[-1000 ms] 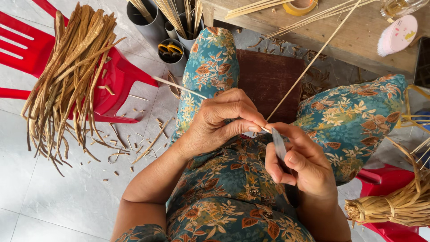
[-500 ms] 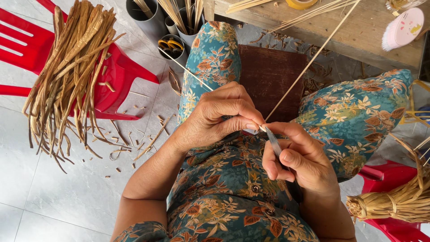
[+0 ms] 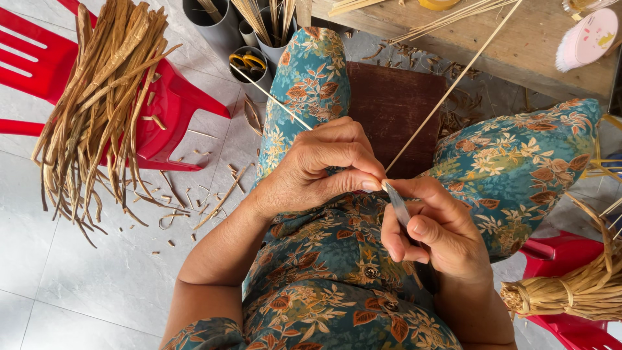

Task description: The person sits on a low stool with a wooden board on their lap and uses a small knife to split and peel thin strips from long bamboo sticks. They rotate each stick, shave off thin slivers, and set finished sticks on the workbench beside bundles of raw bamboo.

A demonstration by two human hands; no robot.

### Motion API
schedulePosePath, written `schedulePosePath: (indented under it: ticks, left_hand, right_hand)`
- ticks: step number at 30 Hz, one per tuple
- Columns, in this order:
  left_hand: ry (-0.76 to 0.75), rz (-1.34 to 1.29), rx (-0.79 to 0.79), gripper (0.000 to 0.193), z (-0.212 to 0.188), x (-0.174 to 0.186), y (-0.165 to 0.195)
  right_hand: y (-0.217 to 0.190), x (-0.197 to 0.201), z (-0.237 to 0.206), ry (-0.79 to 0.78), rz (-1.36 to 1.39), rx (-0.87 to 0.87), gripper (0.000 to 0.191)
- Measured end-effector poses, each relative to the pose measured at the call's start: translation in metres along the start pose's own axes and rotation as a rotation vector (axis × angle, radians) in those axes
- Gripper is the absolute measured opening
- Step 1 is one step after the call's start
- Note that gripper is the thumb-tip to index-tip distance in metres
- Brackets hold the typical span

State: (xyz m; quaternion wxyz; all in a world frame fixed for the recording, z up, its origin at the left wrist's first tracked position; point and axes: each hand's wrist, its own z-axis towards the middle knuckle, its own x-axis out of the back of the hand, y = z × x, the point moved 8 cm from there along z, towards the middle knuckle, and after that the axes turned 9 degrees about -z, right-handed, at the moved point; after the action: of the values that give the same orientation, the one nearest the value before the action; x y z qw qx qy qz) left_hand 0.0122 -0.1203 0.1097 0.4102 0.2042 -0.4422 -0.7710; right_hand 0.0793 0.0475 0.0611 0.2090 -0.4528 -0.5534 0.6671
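Item: long thin pale cane splint (image 3: 447, 91), pinched over our lap in our closed left hand (image 3: 324, 165) to steady it, while our right hand (image 3: 431, 227), fist-closed on a small grey-bladed knife (image 3: 396, 202), sets the edge against it for shaving.

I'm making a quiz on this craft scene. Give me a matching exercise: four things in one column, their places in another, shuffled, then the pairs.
Things:
1. small blade
2. bundle of dried strips
3. scissors
4. pink brush

Places:
A. on the red chair
B. in a grey tube
C. in the right hand
D. on the wooden bench

Pairs: 1-C, 2-A, 3-B, 4-D
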Motion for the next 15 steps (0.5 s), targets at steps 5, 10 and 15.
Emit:
schedulePosePath:
  ticks: [5, 10, 15]
  left_hand:
    - [-0.002, 0.000, 0.003, 0.010, 0.0005, 0.0000, 0.0000]
    - [0.001, -0.002, 0.009, 0.011, -0.0003, -0.0015, -0.0009]
    - [-0.001, 0.009, -0.001, 0.011, -0.0010, -0.0012, 0.0000]
  right_hand:
    - [-0.0003, 0.0004, -0.0002, -0.007, 0.010, 0.005, 0.046]
    - [0.0008, 0.0009, -0.0016, 0.025, 0.002, -0.003, 0.045]
    - [0.0017, 0.0006, -0.0010, 0.014, 0.006, -0.002, 0.043]
